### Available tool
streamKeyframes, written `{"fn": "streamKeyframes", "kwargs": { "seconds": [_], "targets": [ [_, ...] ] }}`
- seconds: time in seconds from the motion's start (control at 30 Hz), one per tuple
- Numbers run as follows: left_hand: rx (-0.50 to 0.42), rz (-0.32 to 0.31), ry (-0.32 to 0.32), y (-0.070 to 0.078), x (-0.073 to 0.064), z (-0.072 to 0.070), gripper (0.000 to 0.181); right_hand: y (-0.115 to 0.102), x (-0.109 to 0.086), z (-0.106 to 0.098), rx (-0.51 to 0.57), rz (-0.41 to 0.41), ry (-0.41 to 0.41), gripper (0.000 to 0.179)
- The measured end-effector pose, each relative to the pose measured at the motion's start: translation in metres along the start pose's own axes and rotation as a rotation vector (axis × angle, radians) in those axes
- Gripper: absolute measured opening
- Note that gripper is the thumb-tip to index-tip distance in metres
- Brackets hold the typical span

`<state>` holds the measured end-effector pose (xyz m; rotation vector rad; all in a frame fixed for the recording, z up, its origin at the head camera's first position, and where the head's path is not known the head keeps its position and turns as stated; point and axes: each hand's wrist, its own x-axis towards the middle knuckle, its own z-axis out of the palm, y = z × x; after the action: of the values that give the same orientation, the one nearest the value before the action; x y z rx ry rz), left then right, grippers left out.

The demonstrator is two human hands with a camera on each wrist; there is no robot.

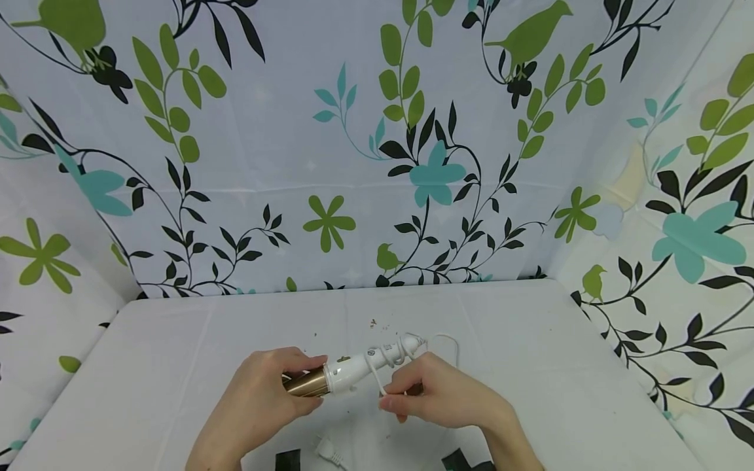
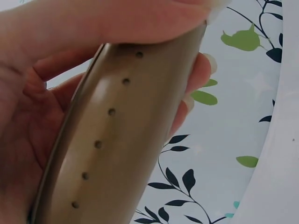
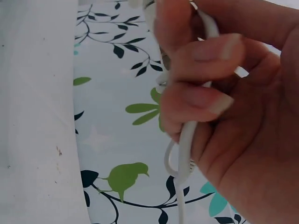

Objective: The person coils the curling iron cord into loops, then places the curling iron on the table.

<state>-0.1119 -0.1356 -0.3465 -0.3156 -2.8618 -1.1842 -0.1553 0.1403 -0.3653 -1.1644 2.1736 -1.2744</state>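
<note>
A curling iron (image 1: 349, 371) with a white handle and a gold barrel is held over the white table, tilted up toward the right. My left hand (image 1: 265, 391) grips its gold barrel (image 2: 119, 126), which shows a row of small holes in the left wrist view. A thin white cord (image 1: 374, 373) is looped several times around the handle. Beside the handle, my right hand (image 1: 440, 392) pinches a stretch of this cord between thumb and fingers. In the right wrist view, the cord (image 3: 187, 144) runs through the curled fingers and hangs down.
A white plug (image 1: 326, 449) lies on the table (image 1: 177, 366) near its front edge. Two black pieces, one left (image 1: 287, 460) and one right (image 1: 462, 461), are at the bottom. Small brown specks dot the tabletop. Patterned cloth (image 1: 353, 163) surrounds the table at the back and sides.
</note>
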Motion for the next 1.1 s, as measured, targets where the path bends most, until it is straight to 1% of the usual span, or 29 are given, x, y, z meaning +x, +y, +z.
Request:
{"fn": "streamKeyframes", "kwargs": {
  "seconds": [0.03,0.13,0.27,0.37,0.43,0.53,0.6,0.7,0.77,0.83,0.9,0.97,1.1],
  "targets": [
    [-0.001,-0.005,0.005,0.0,-0.001,-0.001,0.047,0.001,0.0,0.001,0.004,0.027,-0.01,0.03],
    [-0.006,0.016,0.028,-0.001,-0.004,-0.004,0.047,0.004,0.001,0.0,0.0,0.099,-0.003,0.026],
    [-0.015,0.046,0.059,-0.002,-0.007,-0.008,0.047,0.012,0.0,-0.004,-0.009,0.143,0.013,0.021],
    [-0.017,0.045,0.066,0.001,-0.01,-0.01,0.047,0.018,0.001,-0.006,0.008,0.146,0.034,0.017],
    [-0.029,0.059,0.06,0.002,-0.011,-0.011,0.046,0.021,0.001,-0.007,0.023,0.142,0.061,0.015],
    [-0.054,0.112,0.059,0.002,-0.012,-0.011,0.045,0.024,0.003,-0.006,0.041,0.127,0.114,0.011],
    [-0.08,0.145,0.06,0.001,-0.012,-0.011,0.045,0.025,0.004,-0.005,0.035,0.122,0.151,0.008],
    [-0.107,0.171,0.073,0.001,-0.014,-0.012,0.046,0.029,0.006,-0.007,-0.013,0.097,0.219,0.014],
    [-0.131,0.182,0.084,0.0,-0.015,-0.012,0.047,0.032,0.006,-0.008,-0.081,0.095,0.272,0.02],
    [-0.152,0.2,0.091,-0.001,-0.016,-0.012,0.048,0.034,0.005,-0.01,-0.151,0.117,0.337,0.024],
    [-0.169,0.223,0.082,-0.003,-0.016,-0.012,0.048,0.036,0.004,-0.012,-0.209,0.153,0.381,0.025],
    [-0.176,0.246,0.069,-0.004,-0.016,-0.012,0.047,0.037,0.002,-0.013,-0.238,0.185,0.41,0.025],
    [-0.191,0.241,0.016,-0.004,-0.017,-0.012,0.046,0.039,0.0,-0.015,-0.274,0.195,0.414,0.024]
  ]
}}
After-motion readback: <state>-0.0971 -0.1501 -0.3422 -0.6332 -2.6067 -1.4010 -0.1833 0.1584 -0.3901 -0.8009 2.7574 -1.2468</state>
